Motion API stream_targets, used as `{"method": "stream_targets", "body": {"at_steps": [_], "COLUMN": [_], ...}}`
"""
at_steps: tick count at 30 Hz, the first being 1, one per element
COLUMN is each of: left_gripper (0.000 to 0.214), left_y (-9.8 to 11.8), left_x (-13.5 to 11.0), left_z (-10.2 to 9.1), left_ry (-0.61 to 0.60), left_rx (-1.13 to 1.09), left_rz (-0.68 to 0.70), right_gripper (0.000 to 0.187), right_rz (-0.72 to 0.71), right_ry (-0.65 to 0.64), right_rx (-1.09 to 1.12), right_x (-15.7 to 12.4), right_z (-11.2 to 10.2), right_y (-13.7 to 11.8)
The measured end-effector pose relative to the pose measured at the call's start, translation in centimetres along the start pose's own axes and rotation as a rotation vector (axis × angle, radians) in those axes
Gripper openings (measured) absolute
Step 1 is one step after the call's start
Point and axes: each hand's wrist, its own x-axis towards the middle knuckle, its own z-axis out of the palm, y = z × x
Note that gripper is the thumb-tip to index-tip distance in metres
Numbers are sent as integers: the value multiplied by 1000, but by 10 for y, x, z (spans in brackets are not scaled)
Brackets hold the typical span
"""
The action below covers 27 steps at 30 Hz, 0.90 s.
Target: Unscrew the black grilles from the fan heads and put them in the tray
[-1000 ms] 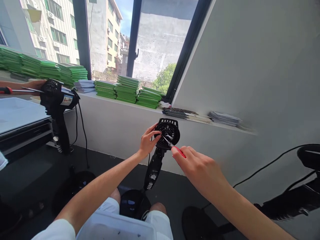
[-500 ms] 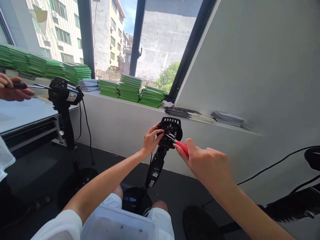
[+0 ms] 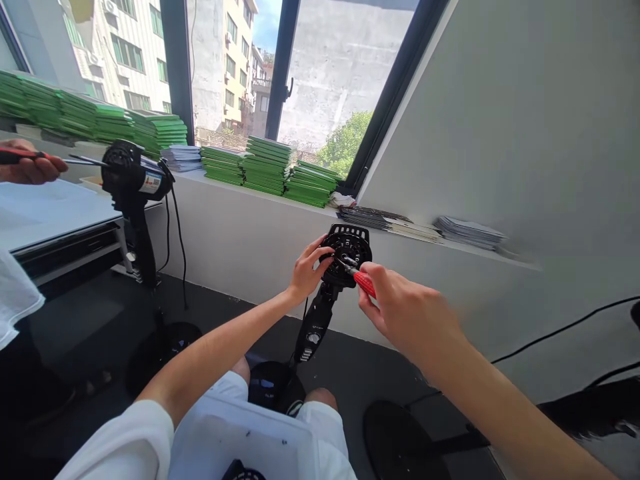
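A black stand fan without its blades or grille rises in front of me, its round motor head (image 3: pixel 361 235) facing me on a black neck (image 3: pixel 315 327). My right hand (image 3: pixel 413 307) is wrapped round the red handle of a screwdriver (image 3: pixel 365 283), whose shaft points at the face of the motor head. Close to the screwdriver's tip, my left hand (image 3: pixel 306 272) has thumb and fingertips pinched together at the left of the face. Whatever small thing those fingertips hold is too small to make out.
A translucent plastic bin (image 3: pixel 200 433) on my lap holds tiny dark pieces and a black part (image 3: pixel 244 472). At left, a co-worker's hand (image 3: pixel 33 170) points a screwdriver (image 3: pixel 23 155) at another fan (image 3: pixel 131 175). Green stacks (image 3: pixel 267 167) line the sill. Another fan base (image 3: pixel 400 443) stands right.
My view has tilted down slightly, bringing the black part in the bin into sight. Both my hands stay at the motor head. The co-worker's hand still holds its screwdriver towards the other fan.
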Motion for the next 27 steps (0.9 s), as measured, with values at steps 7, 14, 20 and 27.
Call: {"method": "stream_targets", "body": {"at_steps": [7,14,20,27], "left_gripper": [17,16,13,15], "left_y": [-4,1,7,-4], "left_x": [1,10,19,23], "left_z": [3,-1,-10,-11], "left_ry": [-21,-49,-119,-134], "left_rx": [5,69,147,150], "left_rz": [19,0,16,55], "right_gripper": [36,50,40,56], "right_rz": [73,115,52,94], "right_ry": [-69,-125,-169,-176], "right_rx": [-94,-149,-10,-143], "right_x": [4,10,18,25], "right_z": [-4,-3,-3,1], "right_y": [-1,1,5,16]}}
